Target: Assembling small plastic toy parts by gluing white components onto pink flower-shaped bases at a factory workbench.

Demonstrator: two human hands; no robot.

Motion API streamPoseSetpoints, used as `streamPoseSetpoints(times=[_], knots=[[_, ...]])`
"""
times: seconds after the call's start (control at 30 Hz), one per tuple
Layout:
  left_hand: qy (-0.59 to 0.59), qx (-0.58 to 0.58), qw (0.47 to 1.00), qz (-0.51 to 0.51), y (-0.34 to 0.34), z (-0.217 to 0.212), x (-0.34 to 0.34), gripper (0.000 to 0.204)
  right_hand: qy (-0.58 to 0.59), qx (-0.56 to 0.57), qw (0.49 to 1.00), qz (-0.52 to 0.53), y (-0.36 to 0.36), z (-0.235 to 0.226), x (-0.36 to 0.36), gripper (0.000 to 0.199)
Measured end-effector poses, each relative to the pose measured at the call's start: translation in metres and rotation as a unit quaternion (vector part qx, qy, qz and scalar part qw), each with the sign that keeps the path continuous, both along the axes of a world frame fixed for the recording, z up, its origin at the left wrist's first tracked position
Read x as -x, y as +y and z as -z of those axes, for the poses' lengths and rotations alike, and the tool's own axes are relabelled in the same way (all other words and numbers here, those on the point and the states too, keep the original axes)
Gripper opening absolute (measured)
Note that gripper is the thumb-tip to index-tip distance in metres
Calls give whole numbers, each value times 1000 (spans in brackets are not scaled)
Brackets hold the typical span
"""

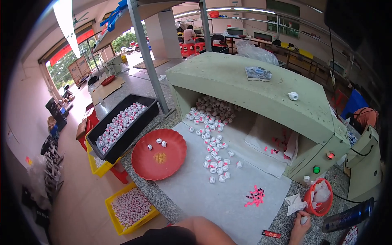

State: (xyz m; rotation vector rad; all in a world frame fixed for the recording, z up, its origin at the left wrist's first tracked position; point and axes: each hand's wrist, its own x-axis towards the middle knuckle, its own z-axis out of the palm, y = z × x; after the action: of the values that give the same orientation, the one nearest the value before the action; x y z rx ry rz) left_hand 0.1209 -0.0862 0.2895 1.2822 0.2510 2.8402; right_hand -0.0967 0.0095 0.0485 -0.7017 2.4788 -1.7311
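My right hand (300, 228) is at the lower right, beside a red plastic cup (317, 213) with a crumpled white bag inside. Its fingers are closed around something small and pale that I cannot make out. A crumpled white cloth or tissue (295, 204) lies just beyond the fingertips. My left arm (200, 230) bends along the lower edge; its hand is out of view. On the pale sheet (183, 196) sit several small white round pieces with pink marks (218, 163) and a cluster of tiny pink and dark pieces (256, 197). A red lighter (271, 234) lies near my right hand.
A pale green box oven (249, 81) holds more white pieces and has red and green lights. A red scalloped plate (159, 171), a filled black tray (153, 110) and a yellow basket (153, 212) stand left. A dark bottle (347, 216) stands right. A person (189, 34) sits far back.
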Motion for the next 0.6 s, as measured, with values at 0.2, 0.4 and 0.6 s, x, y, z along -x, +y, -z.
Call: streamPoseSetpoints(times=[0.2,0.4,0.6], knots=[[-23,36,998,36,-8,1,-7,30,-12,1,1000,0,-10,-5,-11,5],[-139,37,990,8,45,129,-4,36,156,-31,987,30,20,5,11,4],[-358,195,909,-84,-118,201,-43,43,133,22,991,16,-17,-15,-1,12]])
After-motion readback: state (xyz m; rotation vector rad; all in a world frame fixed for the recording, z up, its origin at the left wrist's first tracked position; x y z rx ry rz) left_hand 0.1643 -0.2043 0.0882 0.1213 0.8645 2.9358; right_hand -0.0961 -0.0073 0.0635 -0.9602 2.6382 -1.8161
